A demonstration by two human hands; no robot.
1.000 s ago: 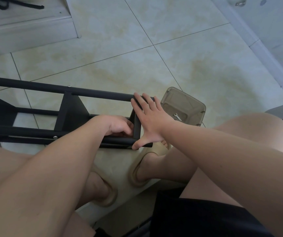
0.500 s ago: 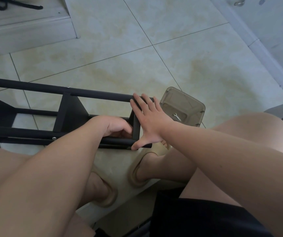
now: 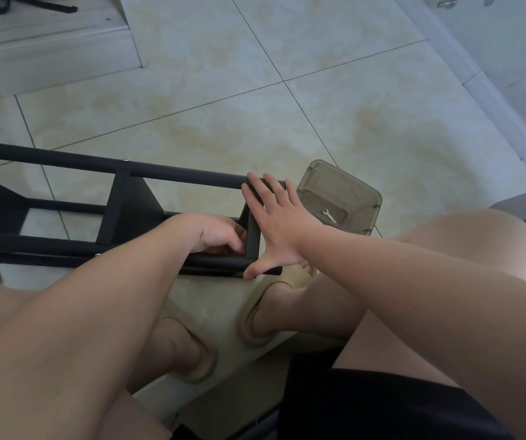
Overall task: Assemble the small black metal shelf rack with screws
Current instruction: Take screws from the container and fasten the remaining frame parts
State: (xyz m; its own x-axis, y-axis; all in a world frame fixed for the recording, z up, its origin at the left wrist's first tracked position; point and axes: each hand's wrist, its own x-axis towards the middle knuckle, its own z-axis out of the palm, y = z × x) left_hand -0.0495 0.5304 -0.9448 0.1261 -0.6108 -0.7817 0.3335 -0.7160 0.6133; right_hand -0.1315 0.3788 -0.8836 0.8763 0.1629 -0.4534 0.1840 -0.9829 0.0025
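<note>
Shelf rack is lying sideways on the floor by the person's feet. Right grip, fingers straight, is bracing its end frame. Left grip is curling inside; contents not discernible. Probable step: screw fastening, requiring steady bracing next.
</note>
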